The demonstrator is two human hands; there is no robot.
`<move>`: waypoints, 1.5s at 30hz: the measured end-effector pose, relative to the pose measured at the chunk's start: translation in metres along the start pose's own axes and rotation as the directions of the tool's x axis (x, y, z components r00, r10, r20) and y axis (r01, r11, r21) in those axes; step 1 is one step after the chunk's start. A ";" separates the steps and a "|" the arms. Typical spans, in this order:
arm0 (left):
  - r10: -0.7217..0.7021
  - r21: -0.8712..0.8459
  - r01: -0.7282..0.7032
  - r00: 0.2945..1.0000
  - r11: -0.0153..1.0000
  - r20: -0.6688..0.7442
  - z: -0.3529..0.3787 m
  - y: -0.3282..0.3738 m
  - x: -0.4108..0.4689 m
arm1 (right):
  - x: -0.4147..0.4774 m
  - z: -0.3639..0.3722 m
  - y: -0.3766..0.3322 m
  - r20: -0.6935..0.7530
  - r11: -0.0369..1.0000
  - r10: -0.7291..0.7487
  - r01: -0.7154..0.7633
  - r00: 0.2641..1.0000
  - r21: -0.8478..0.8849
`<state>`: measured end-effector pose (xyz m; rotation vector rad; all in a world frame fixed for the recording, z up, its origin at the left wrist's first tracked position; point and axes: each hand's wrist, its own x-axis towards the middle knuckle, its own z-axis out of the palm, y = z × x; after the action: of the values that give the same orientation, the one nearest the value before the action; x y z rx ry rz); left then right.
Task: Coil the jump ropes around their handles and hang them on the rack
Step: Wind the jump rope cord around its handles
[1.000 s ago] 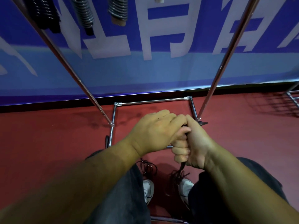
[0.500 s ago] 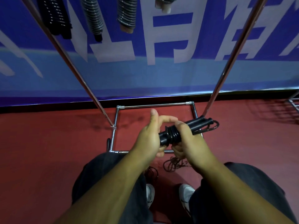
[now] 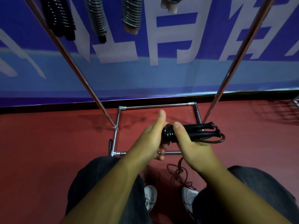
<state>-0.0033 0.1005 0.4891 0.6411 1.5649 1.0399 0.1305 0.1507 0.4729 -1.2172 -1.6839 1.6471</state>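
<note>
Your right hand (image 3: 192, 143) closed its grip round the paired handles (image 3: 200, 131) above the rack base (image 3: 163, 106), thumb pinning the coils (image 3: 168, 135) against slipping, while your left hand (image 3: 150, 139) curled beneath (holding what, I cannot tell), slack rope (image 3: 178, 173) trailing floorward.

Open gap between the two slanting poles of the rack (image 3: 76, 70)
Coiled ropes (image 3: 97, 16) hang at the rack's upper left; loose rope (image 3: 177, 172) lies tangled on the floor before its base.
</note>
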 end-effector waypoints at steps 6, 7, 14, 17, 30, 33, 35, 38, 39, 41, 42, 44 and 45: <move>0.259 0.077 -0.255 0.964 0.964 -0.053 -0.003 -0.001 0.004 | 0.000 0.007 -0.006 -0.087 1.000 0.028 -0.029 0.996 -0.010; 0.277 0.088 -0.272 0.959 0.958 -0.055 -0.005 -0.002 0.006 | 0.000 0.010 -0.007 -0.097 0.998 0.049 -0.052 0.994 -0.020; 0.355 0.125 -0.357 0.934 0.926 0.039 -0.007 0.002 0.003 | 0.011 0.011 -0.008 -0.116 0.993 0.074 -0.063 0.990 0.096; 0.496 0.343 -0.516 0.855 0.785 0.151 -0.014 0.000 0.002 | 0.014 0.011 -0.008 -0.055 0.985 0.100 -0.092 0.993 0.144; 0.497 0.317 -0.511 0.858 0.799 0.131 -0.017 0.000 0.003 | 0.021 0.003 -0.005 0.236 0.910 0.163 -0.239 0.958 0.340; 0.534 0.418 -0.520 0.840 0.744 0.094 -0.019 -0.005 0.006 | 0.018 0.004 -0.004 0.240 0.899 0.204 -0.279 0.949 0.337; 0.543 0.453 -0.512 0.837 0.730 0.072 -0.019 -0.006 0.008 | 0.016 0.004 -0.004 0.250 0.898 0.219 -0.295 0.943 0.327; 0.539 0.480 -0.487 0.841 0.730 0.035 -0.017 -0.006 0.008 | 0.014 0.003 -0.005 0.235 0.887 0.234 -0.306 0.943 0.346; 0.537 0.485 -0.479 0.843 0.731 0.024 -0.016 -0.006 0.007 | 0.014 0.003 -0.006 0.231 0.886 0.238 -0.308 0.944 0.347; 0.516 0.469 -0.451 0.856 0.759 -0.013 -0.015 -0.004 0.006 | 0.014 0.003 -0.004 0.210 0.906 0.232 -0.289 0.950 0.308; 0.507 0.456 -0.435 0.861 0.776 -0.042 -0.014 -0.003 0.006 | 0.015 0.004 -0.003 0.191 0.920 0.220 -0.268 0.957 0.287; 0.490 0.412 -0.413 0.867 0.812 -0.096 -0.013 -0.002 0.006 | 0.015 0.006 -0.003 0.163 0.929 0.203 -0.243 0.966 0.279; 0.481 0.381 -0.409 0.870 0.829 -0.112 -0.013 -0.002 0.006 | 0.016 0.007 -0.004 0.164 0.927 0.201 -0.242 0.966 0.287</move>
<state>-0.0171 0.1010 0.4841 1.2263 1.8480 1.2118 0.1159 0.1605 0.4715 -1.1998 -1.3331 2.0766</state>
